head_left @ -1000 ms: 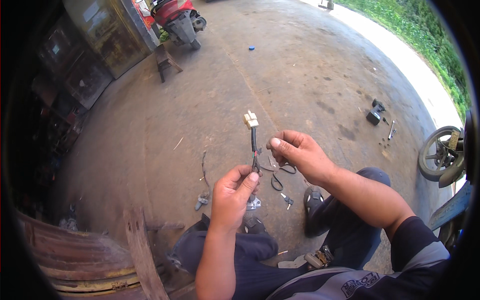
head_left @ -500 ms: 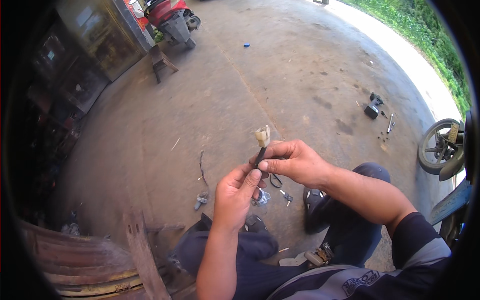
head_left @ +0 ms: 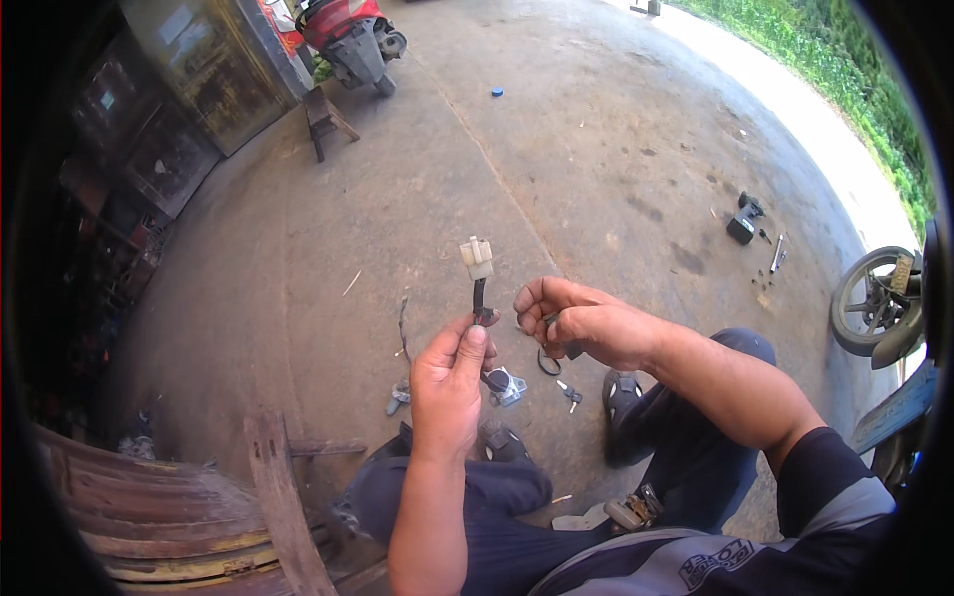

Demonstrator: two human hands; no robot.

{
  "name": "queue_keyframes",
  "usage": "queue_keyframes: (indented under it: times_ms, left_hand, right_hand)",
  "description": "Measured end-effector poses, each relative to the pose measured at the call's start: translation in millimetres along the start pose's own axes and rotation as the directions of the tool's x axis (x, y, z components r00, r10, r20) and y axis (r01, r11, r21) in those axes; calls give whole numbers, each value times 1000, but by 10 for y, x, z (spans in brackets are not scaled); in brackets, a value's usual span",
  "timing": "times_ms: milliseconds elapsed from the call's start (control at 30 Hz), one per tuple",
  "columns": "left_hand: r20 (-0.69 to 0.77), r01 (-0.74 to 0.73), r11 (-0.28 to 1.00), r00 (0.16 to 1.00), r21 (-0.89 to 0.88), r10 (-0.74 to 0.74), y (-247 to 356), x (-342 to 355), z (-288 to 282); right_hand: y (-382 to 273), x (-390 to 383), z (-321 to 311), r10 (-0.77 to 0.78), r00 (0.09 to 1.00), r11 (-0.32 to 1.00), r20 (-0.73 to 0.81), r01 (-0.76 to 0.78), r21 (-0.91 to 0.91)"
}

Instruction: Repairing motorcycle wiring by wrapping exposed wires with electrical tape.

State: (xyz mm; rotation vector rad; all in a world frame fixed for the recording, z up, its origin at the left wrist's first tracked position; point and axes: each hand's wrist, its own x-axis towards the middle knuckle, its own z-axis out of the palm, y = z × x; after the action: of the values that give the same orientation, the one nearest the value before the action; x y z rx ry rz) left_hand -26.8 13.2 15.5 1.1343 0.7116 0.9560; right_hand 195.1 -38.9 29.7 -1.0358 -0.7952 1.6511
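Note:
My left hand point(head_left: 449, 372) pinches a black-sheathed cable point(head_left: 480, 294) between thumb and fingers. A whitish plastic plug connector point(head_left: 476, 257) tops the cable, upright above the fingertips. To its right and apart from it is my right hand point(head_left: 586, 323), fingers curled round a small dark piece point(head_left: 573, 349) whose kind I cannot make out. Beneath the hands, a clear plastic packet point(head_left: 509, 387) lies on the ground. Near it are a pair of keys point(head_left: 569, 395) and a black loop point(head_left: 549, 364). A thin dark wire point(head_left: 402, 328) lies to the left.
A cordless power tool point(head_left: 745, 219) and a wrench point(head_left: 778, 253) lie on the concrete at right, near a motorcycle wheel point(head_left: 874, 301). A wooden bench point(head_left: 326, 119) and a red scooter point(head_left: 348, 40) stand far left. Slatted wooden furniture point(head_left: 169, 517) is at near left.
My hands have come apart: the right one has left the cable and now has a dark piece in it. My left hand has moved slightly left with the cable and connector.

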Motion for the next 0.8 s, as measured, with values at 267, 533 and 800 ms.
queue_keyframes:
  times_ms: [267, 533, 800]
  left_hand:
    - [62, 7, 996, 998, -93, -1, 52, -29, 29]
    - [57, -60, 997, 997, 47, 57, 39, -24, 97]
    - [59, 21, 991, 998, 136, -30, 86, -87, 87]
  right_hand:
    - [-66, -40, 4, -126, 985, 948, 114, 153, -278]
    - [-64, -5, 40, -214, 977, 941, -2, 206, -269]
    - [-6, -25, 77, -223, 975, 944, 0, 216, -251]
